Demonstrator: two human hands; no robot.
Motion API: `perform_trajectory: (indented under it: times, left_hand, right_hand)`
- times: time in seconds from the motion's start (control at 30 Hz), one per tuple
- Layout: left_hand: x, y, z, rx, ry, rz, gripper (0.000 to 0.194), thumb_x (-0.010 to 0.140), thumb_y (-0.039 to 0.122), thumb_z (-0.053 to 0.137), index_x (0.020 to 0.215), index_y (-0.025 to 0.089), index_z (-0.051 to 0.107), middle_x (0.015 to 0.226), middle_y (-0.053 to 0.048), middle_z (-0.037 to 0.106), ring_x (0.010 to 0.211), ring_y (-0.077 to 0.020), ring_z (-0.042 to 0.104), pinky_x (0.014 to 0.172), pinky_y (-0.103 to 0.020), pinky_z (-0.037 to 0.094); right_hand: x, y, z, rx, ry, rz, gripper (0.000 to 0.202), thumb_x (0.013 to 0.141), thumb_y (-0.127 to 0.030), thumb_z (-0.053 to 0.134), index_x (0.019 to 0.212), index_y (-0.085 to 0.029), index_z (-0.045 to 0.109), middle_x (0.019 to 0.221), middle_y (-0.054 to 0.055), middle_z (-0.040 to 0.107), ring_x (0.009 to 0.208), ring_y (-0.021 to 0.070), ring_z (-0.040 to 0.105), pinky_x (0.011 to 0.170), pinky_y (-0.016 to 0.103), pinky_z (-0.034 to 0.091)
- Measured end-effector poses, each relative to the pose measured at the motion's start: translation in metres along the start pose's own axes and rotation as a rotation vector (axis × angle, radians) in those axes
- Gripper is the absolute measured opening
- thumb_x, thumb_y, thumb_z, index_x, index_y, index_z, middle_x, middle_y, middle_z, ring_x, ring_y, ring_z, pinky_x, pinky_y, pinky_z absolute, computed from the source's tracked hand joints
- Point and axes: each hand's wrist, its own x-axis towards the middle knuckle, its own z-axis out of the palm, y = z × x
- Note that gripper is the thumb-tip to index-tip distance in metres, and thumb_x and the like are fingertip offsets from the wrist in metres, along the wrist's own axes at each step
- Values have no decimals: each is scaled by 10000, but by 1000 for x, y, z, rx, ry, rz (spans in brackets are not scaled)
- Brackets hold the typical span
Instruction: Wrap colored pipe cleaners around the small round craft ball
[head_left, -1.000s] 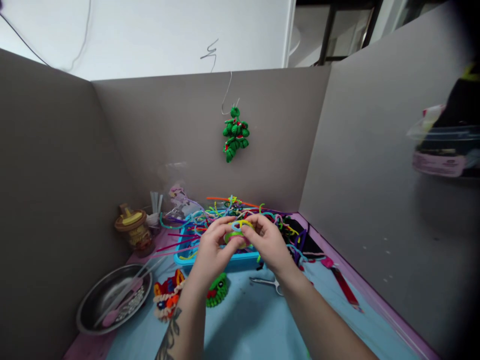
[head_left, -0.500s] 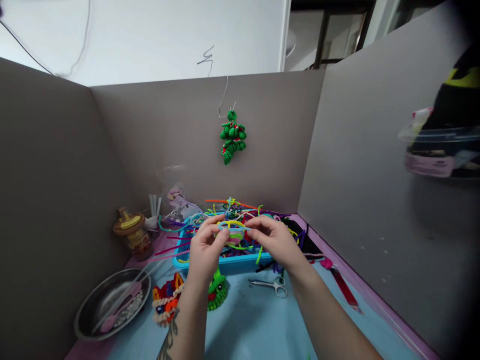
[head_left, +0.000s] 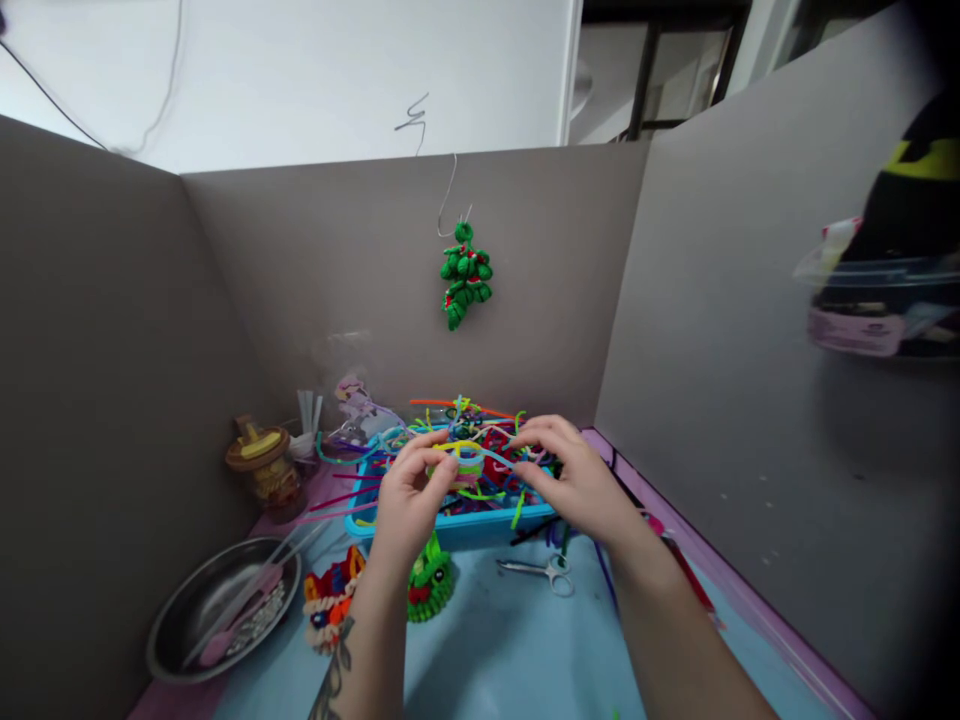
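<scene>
Between thumb and fingers, my left hand (head_left: 417,486) pinches a small ring-shaped piece of coiled pipe cleaners (head_left: 468,464) in yellow, light blue, green and pink. From it a light blue pipe cleaner end (head_left: 498,460) runs right to my right hand (head_left: 564,474), whose thumb and fingers hold the end. Both hands are raised in front of a blue basket (head_left: 480,532) heaped with many-coloured pipe cleaners. Below my left wrist sit a green pipe-cleaner figure (head_left: 432,584) with an eye and an orange, red and cream one (head_left: 328,606), partly covered by my forearm.
Small scissors (head_left: 537,571) lie on the blue table mat (head_left: 517,660). At left stand a metal bowl (head_left: 171,640) with a pink spoon and white bits, and a brown-lidded jar (head_left: 270,478). A green ornament (head_left: 466,276) hangs on the grey back panel (head_left: 315,250).
My right hand has moved right, away from the ring, drawing the light blue pipe cleaner out from it. My left hand stays almost in place with the piece.
</scene>
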Motion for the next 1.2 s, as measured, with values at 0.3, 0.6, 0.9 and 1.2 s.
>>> perform_trajectory:
  times: [0.3, 0.6, 0.9, 1.2]
  left_hand:
    - [-6, 2, 1, -162, -242, 4, 104, 791, 287, 636, 790, 184, 652, 1219, -131, 576, 1155, -268, 532, 872, -379, 484]
    - [-7, 9, -2, -25, -254, 139, 50, 792, 250, 643, 791, 218, 680, 1248, -101, 558, 1109, -256, 550, 904, -418, 463]
    - [-8, 17, -2, 69, -270, 218, 49, 801, 214, 631, 802, 218, 680, 1217, -95, 564, 1113, -237, 542, 940, -408, 442]
    - [-9, 16, 0, 99, -235, 250, 32, 791, 229, 648, 820, 222, 661, 1103, -84, 566, 1097, -222, 537, 895, -366, 467]
  right_hand:
    - [-1, -20, 16, 179, 29, -36, 102, 801, -164, 604, 745, -223, 664, 987, 68, 591, 1000, 225, 554, 894, 395, 417]
    - [2, -13, 30, 757, -56, 237, 139, 711, -291, 697, 659, -192, 615, 760, 25, 627, 749, 162, 585, 679, 296, 483]
    - [1, -13, 37, 992, -84, 398, 281, 607, -258, 791, 830, -204, 627, 762, -8, 634, 685, 128, 590, 601, 242, 481]
    - [3, -18, 34, 970, -179, 451, 218, 637, -294, 733, 808, -189, 648, 703, -18, 623, 601, 113, 564, 569, 247, 462]
